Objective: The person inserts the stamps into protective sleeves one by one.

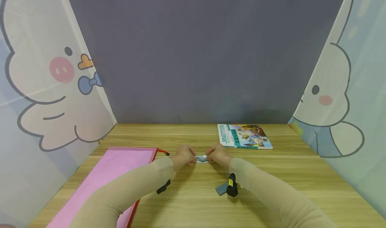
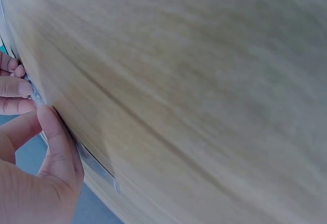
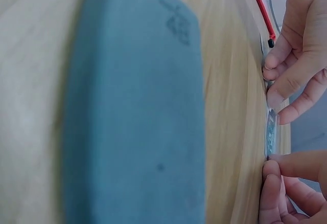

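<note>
A small clear plastic packet (image 1: 201,158) with something dark inside lies flat, low over the wooden table (image 1: 193,204). My left hand (image 1: 184,155) pinches its left end between thumb and fingers, and my right hand (image 1: 219,155) pinches the right end. From the right wrist, the packet's middle (image 3: 272,134) shows between the two hands. The left wrist view has my left hand (image 2: 48,157) close, with a clear strip (image 2: 99,168) running out past its fingers. What is inside the packet is too small to make out.
A blue-grey block (image 1: 221,189) with dark marks on top lies below my right wrist. At the back right is a colourful book (image 1: 245,136). To the left lies a pink folder (image 1: 129,157) with a red zip edge, partly under my left sleeve. A dark panel (image 1: 202,54) stands behind.
</note>
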A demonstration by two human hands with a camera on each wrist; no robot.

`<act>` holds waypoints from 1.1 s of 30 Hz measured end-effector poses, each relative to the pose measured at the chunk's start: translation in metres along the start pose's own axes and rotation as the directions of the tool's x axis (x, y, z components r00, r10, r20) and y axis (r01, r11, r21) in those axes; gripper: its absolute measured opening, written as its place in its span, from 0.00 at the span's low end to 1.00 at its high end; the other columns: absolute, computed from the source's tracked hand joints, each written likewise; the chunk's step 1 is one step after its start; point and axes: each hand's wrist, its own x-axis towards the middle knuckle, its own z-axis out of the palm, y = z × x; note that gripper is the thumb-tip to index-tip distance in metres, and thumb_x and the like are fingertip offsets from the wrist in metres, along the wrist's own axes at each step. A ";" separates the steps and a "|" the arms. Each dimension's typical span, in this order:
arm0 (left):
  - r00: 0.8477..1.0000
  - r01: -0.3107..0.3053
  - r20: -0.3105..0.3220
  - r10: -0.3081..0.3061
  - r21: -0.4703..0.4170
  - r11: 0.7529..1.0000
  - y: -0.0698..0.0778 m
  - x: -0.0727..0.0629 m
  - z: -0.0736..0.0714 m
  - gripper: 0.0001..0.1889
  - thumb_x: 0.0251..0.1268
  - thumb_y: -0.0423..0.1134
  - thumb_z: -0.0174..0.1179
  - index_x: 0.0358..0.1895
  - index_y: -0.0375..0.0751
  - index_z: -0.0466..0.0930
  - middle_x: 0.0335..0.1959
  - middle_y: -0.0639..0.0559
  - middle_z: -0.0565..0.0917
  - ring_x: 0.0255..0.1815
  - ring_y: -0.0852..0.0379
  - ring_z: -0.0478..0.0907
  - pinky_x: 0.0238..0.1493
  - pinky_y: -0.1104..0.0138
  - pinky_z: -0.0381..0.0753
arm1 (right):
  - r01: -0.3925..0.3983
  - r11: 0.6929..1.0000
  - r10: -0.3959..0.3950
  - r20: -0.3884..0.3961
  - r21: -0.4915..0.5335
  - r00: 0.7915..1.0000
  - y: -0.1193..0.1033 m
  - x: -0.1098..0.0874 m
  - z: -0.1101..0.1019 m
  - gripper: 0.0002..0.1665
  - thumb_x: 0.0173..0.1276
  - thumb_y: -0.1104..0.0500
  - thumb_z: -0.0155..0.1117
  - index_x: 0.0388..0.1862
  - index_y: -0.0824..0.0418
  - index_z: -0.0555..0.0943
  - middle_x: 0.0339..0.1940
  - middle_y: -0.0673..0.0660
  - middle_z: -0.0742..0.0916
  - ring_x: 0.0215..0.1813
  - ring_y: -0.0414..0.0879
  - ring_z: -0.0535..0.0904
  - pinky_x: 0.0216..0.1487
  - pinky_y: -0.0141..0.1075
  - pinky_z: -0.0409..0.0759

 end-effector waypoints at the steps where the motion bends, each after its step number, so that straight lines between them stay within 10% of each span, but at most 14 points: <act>1: 1.000 -0.004 0.003 0.004 0.003 1.000 0.000 0.000 0.000 0.10 0.44 0.19 0.70 0.32 0.30 0.81 0.21 0.45 0.81 0.14 0.58 0.77 0.19 0.69 0.84 | -0.001 1.000 0.001 0.002 0.002 1.000 0.000 0.000 0.000 0.07 0.55 0.73 0.69 0.34 0.70 0.84 0.27 0.58 0.86 0.23 0.41 0.79 0.25 0.28 0.81; 23: 1.000 0.013 -0.019 -0.012 0.059 0.998 0.005 -0.002 -0.002 0.09 0.50 0.26 0.71 0.35 0.36 0.83 0.24 0.45 0.84 0.16 0.56 0.81 0.21 0.69 0.85 | 0.013 1.000 -0.012 0.097 -0.007 0.995 -0.011 -0.002 -0.038 0.18 0.64 0.66 0.67 0.53 0.69 0.81 0.42 0.63 0.87 0.38 0.52 0.86 0.40 0.41 0.87; 33: 0.994 -0.057 0.086 0.063 -0.072 0.996 0.016 -0.022 0.012 0.16 0.52 0.31 0.72 0.46 0.36 0.83 0.32 0.47 0.83 0.24 0.53 0.82 0.28 0.64 0.86 | 0.063 0.997 -0.053 0.166 -0.054 0.985 -0.003 -0.001 -0.072 0.23 0.64 0.67 0.65 0.59 0.70 0.77 0.47 0.65 0.84 0.43 0.51 0.84 0.48 0.46 0.86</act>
